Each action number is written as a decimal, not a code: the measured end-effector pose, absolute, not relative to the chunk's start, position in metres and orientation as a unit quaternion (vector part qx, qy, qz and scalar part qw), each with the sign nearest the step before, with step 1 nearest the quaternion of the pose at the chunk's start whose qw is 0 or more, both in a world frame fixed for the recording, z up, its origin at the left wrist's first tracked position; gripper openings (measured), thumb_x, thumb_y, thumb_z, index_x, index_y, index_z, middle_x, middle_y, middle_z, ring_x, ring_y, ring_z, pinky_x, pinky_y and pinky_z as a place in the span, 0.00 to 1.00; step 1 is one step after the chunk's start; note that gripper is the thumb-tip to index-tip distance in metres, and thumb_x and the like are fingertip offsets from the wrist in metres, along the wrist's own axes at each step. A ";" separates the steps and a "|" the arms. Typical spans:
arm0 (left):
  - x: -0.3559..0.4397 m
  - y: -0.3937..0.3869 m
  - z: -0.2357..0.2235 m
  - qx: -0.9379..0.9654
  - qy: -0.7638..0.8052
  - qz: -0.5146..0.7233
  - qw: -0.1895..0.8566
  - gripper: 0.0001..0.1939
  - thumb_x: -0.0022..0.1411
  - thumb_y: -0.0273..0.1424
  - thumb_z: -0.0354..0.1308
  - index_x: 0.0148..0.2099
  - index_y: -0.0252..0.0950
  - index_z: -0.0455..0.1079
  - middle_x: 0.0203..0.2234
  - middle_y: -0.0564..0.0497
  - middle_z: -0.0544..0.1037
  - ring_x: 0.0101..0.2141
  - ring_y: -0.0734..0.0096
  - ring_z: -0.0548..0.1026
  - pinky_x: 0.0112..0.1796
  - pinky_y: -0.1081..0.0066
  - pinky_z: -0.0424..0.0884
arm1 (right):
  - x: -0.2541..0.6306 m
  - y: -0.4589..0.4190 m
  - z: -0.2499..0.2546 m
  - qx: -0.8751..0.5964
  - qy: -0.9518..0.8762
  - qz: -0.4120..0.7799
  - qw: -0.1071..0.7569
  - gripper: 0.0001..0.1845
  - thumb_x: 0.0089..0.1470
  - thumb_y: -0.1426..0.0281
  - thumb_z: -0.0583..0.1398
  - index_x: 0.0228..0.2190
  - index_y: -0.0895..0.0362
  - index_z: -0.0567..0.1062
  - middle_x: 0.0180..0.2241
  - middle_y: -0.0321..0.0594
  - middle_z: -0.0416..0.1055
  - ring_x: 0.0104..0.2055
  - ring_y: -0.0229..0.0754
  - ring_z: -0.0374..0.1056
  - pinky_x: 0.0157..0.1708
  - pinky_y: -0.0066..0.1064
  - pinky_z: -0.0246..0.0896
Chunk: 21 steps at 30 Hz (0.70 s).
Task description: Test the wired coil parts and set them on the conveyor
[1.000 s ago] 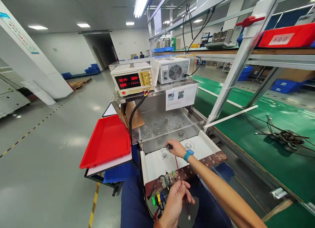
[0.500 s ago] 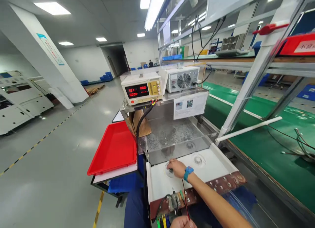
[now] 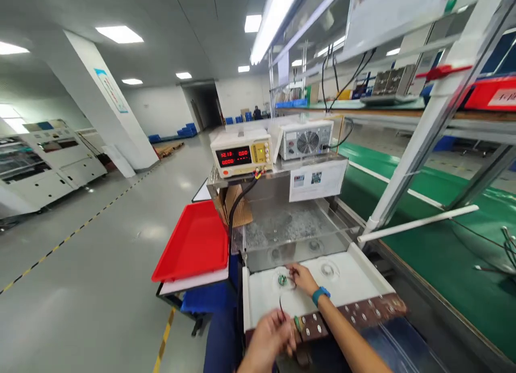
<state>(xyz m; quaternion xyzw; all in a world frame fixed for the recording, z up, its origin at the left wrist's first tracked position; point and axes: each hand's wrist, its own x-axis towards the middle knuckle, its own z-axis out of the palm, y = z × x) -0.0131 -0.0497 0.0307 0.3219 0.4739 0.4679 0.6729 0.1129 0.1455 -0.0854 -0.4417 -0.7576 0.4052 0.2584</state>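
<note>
My right hand (image 3: 301,277), with a blue watch at the wrist, rests on a white fixture tray (image 3: 355,279), fingers pinched beside a small round green part (image 3: 282,280) seated in a round recess. A thin dark wire (image 3: 281,303) runs from that part down to my left hand (image 3: 266,342). That hand is closed near the brown terminal strip (image 3: 355,312) at the tray's front edge and is blurred.
A clear-walled tank (image 3: 290,228) stands behind the tray, under a power supply (image 3: 241,153) with red digits and a fan unit (image 3: 308,138). A red tray (image 3: 194,242) sits to the left. A green conveyor (image 3: 435,238) and shelving frame run along the right.
The view has tilted upward. My right hand has drawn back slightly from the round part, which now shows green in its recess. My left hand has come up toward the terminal strip.
</note>
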 end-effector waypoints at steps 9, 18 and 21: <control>-0.018 -0.011 0.044 0.299 0.553 0.535 0.565 0.23 0.41 0.45 0.72 0.35 0.33 0.76 0.26 0.47 0.80 0.29 0.71 0.75 0.32 0.73 0.69 | 0.112 0.134 -0.074 -0.389 -0.851 0.313 0.165 0.21 0.47 0.68 0.65 0.45 0.55 0.76 0.40 0.43 0.71 0.44 0.46 0.66 0.45 0.33 0.60; -0.004 0.003 0.008 0.384 0.589 0.486 0.518 0.17 0.42 0.40 0.70 0.32 0.34 0.76 0.26 0.47 0.81 0.31 0.64 0.77 0.38 0.67 0.69 | 0.112 0.135 -0.068 -0.417 -0.842 0.307 0.152 0.19 0.49 0.64 0.64 0.44 0.55 0.78 0.40 0.42 0.72 0.42 0.45 0.67 0.43 0.30 0.60; 0.001 0.004 0.002 0.402 0.592 0.463 0.523 0.16 0.43 0.40 0.69 0.31 0.34 0.76 0.25 0.48 0.81 0.30 0.64 0.77 0.37 0.66 0.69 | 0.112 0.135 -0.069 -0.414 -0.848 0.297 0.147 0.20 0.49 0.64 0.63 0.45 0.55 0.77 0.41 0.43 0.73 0.44 0.46 0.67 0.45 0.31 0.59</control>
